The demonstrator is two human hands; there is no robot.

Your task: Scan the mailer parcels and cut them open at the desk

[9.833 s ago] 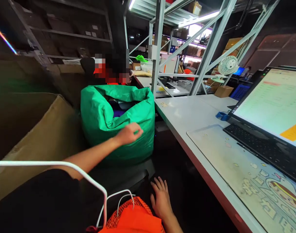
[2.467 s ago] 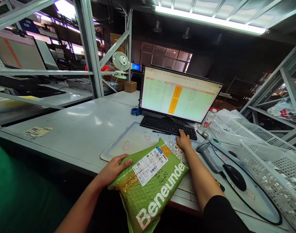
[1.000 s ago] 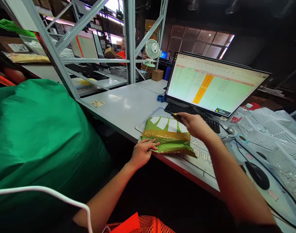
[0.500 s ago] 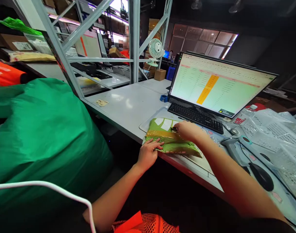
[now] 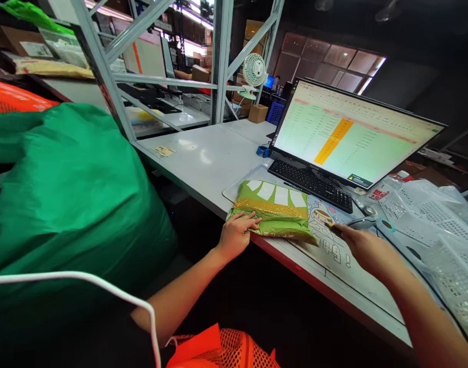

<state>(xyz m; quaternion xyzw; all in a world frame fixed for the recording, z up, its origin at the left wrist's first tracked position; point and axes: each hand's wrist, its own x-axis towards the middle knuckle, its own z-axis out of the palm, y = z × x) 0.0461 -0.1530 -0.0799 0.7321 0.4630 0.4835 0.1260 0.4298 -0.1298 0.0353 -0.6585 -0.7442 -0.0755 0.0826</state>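
A green padded mailer (image 5: 274, 209) with brown tape across it lies on the desk mat (image 5: 333, 255) at the near edge of the grey table (image 5: 203, 158). My left hand (image 5: 236, 236) rests on the mailer's near left corner, fingers spread flat on it. To the right of the mailer, just above the mat, my right hand (image 5: 362, 248) is closed around a small dark pen-like tool (image 5: 331, 227). Its tip points left, toward the mailer.
A lit monitor (image 5: 352, 138) and black keyboard (image 5: 310, 184) stand behind the mailer. A handheld scanner (image 5: 368, 222), mouse (image 5: 414, 253) and white plastic baskets (image 5: 441, 225) crowd the right. A big green sack (image 5: 72, 189) fills the left. Orange mesh (image 5: 218, 350) lies below.
My right hand has drawn back off the mailer to the right, still holding the small tool. My left hand stays on the mailer's corner.
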